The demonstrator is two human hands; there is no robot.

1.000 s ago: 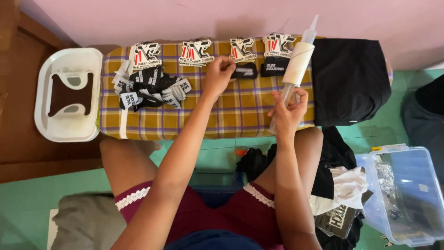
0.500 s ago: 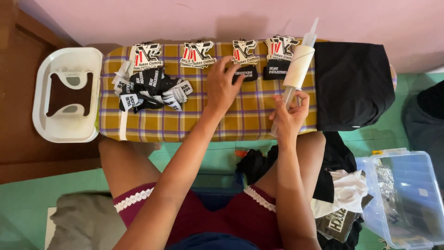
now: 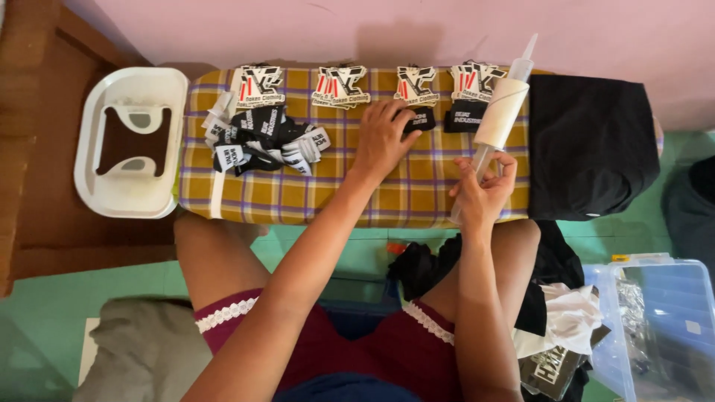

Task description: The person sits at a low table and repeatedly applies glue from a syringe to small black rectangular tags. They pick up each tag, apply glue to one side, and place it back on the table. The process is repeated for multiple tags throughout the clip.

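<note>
Left hand (image 3: 383,140): laid flat, palm down, on the checked cloth board (image 3: 357,186); fingertips pressed on a small black label (image 3: 421,119). Nothing is gripped, fingers are spread and only pressing.
Right hand (image 3: 482,192): closed around the plunger end of a large syringe (image 3: 500,113); thumb and fingers wrapped tight on the lower shaft.
Syringe: held tilted, nozzle pointed up and away toward the pink wall (image 3: 298,30); white filling is seen in the barrel, the amount cannot be told. Barrel lies just beside a second black label (image 3: 462,117).
Black label: at the far edge of the board, just below a white-red-black patch (image 3: 415,83), touching the left fingertips.
Doing it well: label is best kept pinned flat by the fingertips so it cannot slide; syringe should be steadied low on the shaft and kept off the finished pieces.
Patch row: four stacks of patches are set along the far edge, apart from each other.
Label pile (image 3: 261,141): black and white labels heaped loose at the board's left part.
White tray (image 3: 130,197): left of the board, holds a white shaped insert; dark surface shows through it.
Clear bin (image 3: 655,327): lower right on the floor, lidded, contents blurred, cannot be told.
Black fabric (image 3: 592,141): folded, at the board's right end.
</note>
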